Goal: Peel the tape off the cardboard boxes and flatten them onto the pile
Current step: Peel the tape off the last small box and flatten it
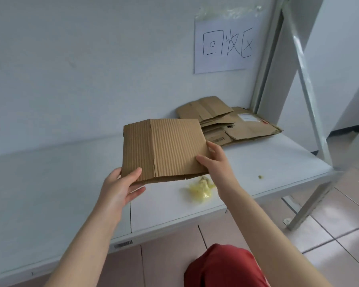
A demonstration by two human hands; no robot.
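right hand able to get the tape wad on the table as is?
Probably not yet: the right hand grips the box edge. The tape wad lies in the open on the table by that wrist, so likely yes once it lets go.

Two hands [120,188] [215,160], one box [170,146], one pile [251,130]

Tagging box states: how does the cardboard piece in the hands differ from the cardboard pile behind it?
The left hand and right hand hold the brown ribbed cardboard piece above the white table; the brown cardboard pile lies on it. The piece is single and plain; the pile is layered, with a white label. Both are flattened.
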